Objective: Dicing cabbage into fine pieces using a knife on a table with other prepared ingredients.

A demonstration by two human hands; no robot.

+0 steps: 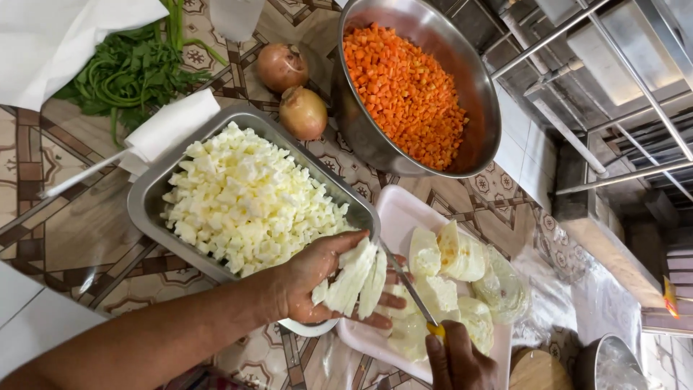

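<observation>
My left hand (317, 278) lies palm up over the near edge of a white cutting board (395, 217) and holds several strips of white cheese (355, 278). My right hand (456, 361), at the bottom edge, grips a yellow-handled knife (413, 292) whose blade points toward the strips. Larger cheese pieces (451, 256) lie on the board. To the left of the board a metal tray (148, 191) is heaped with diced white cheese (242, 198).
A steel bowl (476, 87) of diced carrot (404, 90) stands behind the board. Two onions (292, 90) lie beside it, green herbs (133, 72) and a white cloth at the far left. A metal rack and sink area run along the right.
</observation>
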